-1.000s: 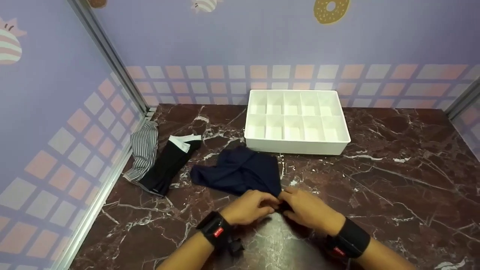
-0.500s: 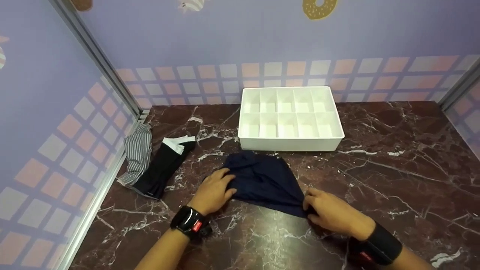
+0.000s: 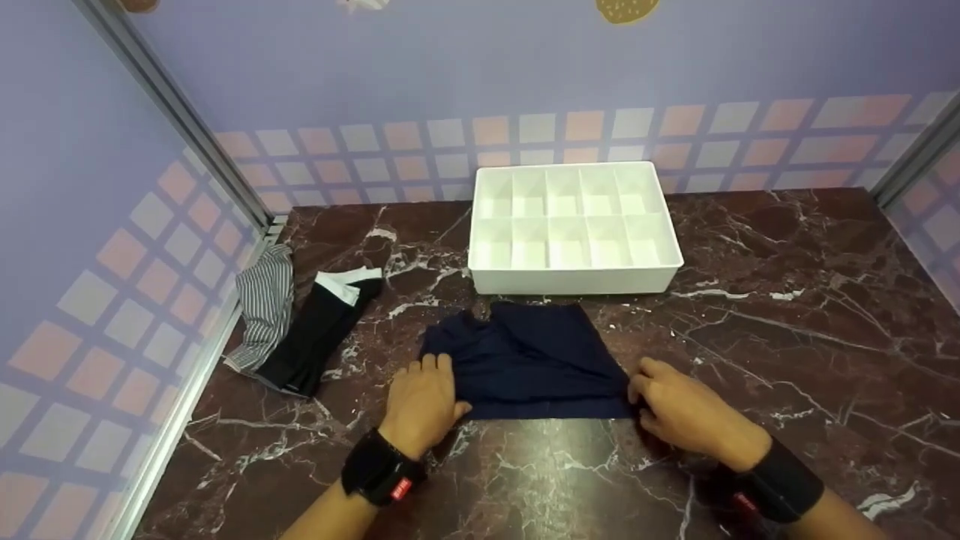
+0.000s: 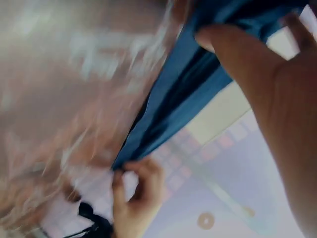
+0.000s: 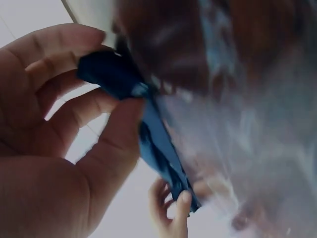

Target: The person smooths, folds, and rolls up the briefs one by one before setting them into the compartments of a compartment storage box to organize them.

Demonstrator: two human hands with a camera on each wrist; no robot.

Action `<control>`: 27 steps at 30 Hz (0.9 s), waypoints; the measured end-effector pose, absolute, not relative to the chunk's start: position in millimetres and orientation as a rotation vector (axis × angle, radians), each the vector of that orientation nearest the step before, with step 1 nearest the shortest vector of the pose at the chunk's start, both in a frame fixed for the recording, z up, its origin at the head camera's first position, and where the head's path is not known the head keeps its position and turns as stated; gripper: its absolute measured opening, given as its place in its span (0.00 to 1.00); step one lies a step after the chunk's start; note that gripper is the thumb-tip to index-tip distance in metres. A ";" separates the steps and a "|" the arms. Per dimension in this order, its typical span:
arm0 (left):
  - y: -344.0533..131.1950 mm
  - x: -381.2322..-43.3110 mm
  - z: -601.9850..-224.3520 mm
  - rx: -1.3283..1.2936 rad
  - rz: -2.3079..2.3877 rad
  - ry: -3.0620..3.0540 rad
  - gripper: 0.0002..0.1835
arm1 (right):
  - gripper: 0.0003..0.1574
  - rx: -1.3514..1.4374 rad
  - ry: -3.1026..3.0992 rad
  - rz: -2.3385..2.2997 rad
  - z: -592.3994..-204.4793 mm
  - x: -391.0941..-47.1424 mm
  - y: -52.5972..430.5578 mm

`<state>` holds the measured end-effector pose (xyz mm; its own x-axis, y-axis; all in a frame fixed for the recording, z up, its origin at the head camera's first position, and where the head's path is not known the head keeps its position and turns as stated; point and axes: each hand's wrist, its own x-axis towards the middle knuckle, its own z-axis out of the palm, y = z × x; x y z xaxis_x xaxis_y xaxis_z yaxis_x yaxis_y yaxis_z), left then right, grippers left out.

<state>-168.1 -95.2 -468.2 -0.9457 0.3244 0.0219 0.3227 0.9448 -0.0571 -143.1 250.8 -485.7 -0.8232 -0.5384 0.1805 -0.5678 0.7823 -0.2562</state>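
A navy blue garment of thin cloth lies spread on the table, with creases across it and a straight, band-like near edge. My left hand is at its left end, thumb at the near edge; in the right wrist view that left hand pinches the cloth. At the near right corner, my right hand holds the garment between thumb and fingers. The left wrist view shows this right hand pinching the corner, with the near edge stretched straight between both hands.
Behind the garment stands a white divided box with several compartments. To the left lie a black cloth item with a white end and a grey striped one, against the side wall. The table is dark red marble-patterned.
The hands have moved apart from close together at the near edge, left hand leftward and right hand rightward. The garment is now wider and flatter, its near edge straight. The view has shifted slightly.
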 end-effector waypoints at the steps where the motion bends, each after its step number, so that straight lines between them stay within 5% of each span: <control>1: -92.6 -163.8 -466.2 -0.510 0.086 -3.080 0.40 | 0.11 0.872 -2.862 0.448 -486.1 -144.9 251.3; 10: -59.4 -124.2 -456.1 -0.954 0.157 -3.255 0.35 | 0.25 0.668 -2.849 0.339 -484.9 -168.4 250.0; 20: 17.1 -88.6 -461.7 -1.475 0.188 -3.118 0.32 | 0.27 0.690 -3.042 0.226 -477.0 -212.6 218.4; 27: 73.6 -81.8 -465.4 -1.744 0.214 -2.867 0.26 | 0.45 0.909 -3.176 0.237 -467.3 -235.3 182.7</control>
<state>-81.8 73.6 -465.4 -0.4443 0.8597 -0.2520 0.8876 0.4606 0.0061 -235.3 182.7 -467.3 -0.8360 -0.5347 -0.1237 -0.5104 0.8403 -0.1827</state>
